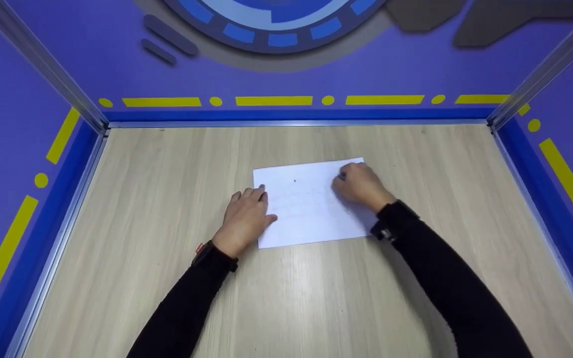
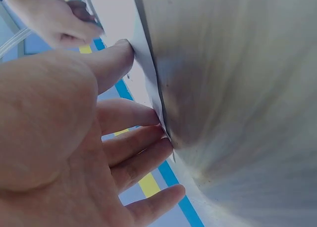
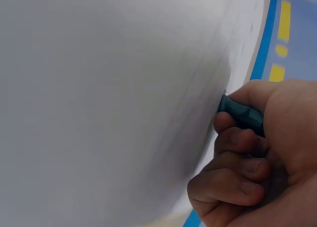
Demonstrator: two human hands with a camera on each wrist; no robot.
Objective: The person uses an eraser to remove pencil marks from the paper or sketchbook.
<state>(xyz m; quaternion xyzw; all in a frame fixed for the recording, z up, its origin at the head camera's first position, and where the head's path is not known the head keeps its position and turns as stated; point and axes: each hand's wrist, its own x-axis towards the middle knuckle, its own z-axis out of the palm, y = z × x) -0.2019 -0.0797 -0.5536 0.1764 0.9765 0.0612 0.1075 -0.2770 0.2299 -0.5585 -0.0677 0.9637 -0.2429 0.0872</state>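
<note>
A white sheet of paper [image 1: 306, 223] lies slightly turned on the wooden table, with faint lines and a small dark speck [image 1: 294, 181] on it. My left hand [image 1: 244, 219] rests at its left edge, fingers fairly straight, thumb [image 2: 119, 59] on the paper in the left wrist view. Over the upper right part of the sheet, my right hand [image 1: 361, 185] pinches a small dark green piece [image 3: 242, 115] between thumb and forefinger, its tip close to the paper. The other fingers are curled into the palm and most of the piece is hidden.
Purple panels with yellow dashes [image 1: 274, 101] and a blue band enclose the wooden table [image 1: 167, 164] at the back and both sides. Metal rails [image 1: 296, 123] run along the foot of the panels. Both forearms wear black sleeves [image 1: 445, 283].
</note>
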